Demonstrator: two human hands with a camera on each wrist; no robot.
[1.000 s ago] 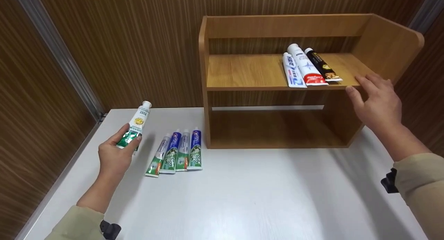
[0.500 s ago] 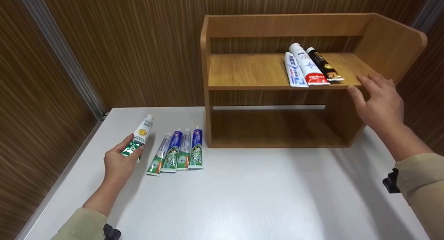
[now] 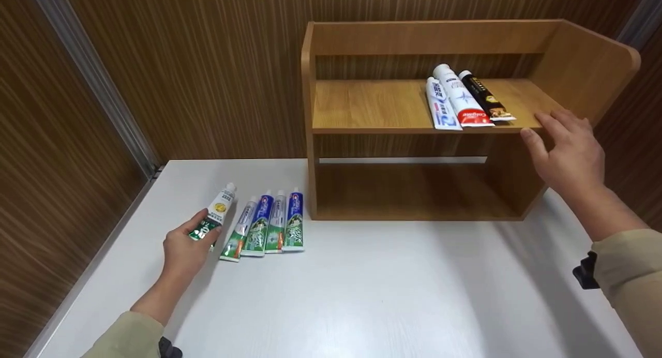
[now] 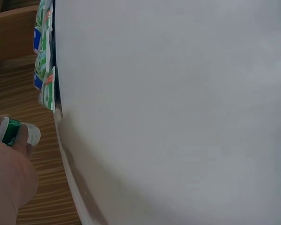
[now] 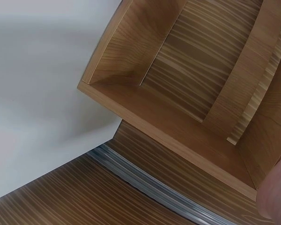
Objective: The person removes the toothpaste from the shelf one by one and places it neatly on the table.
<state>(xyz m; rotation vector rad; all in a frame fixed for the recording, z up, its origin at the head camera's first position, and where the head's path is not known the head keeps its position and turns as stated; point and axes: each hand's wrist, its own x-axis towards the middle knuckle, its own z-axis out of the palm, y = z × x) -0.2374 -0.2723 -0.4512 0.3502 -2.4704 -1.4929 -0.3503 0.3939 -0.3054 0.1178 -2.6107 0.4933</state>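
In the head view the left hand [image 3: 185, 250] pinches a white and green toothpaste tube [image 3: 221, 207] by its green end, cap pointing away. Just right of it, several tubes lie side by side on the table, among them a blue and green one [image 3: 294, 221]. The right hand [image 3: 571, 153] rests on the front edge of the upper shelf, fingers spread, holding nothing. Left of that hand, a white and blue tube [image 3: 442, 104], a Colgate tube [image 3: 463, 97] and a black tube [image 3: 485, 95] lie on the shelf. The left wrist view shows the held tube [image 4: 11, 132] partly behind fingers.
A two-level wooden shelf unit [image 3: 418, 131] stands at the back of the white table [image 3: 362, 296]. Its lower level [image 3: 414, 192] holds nothing visible. Wood-patterned panels [image 3: 207, 78] rise behind and at the sides.
The left hand has moved down and slightly right with the tube, closer to the row on the table. The right hand stays on the shelf edge.
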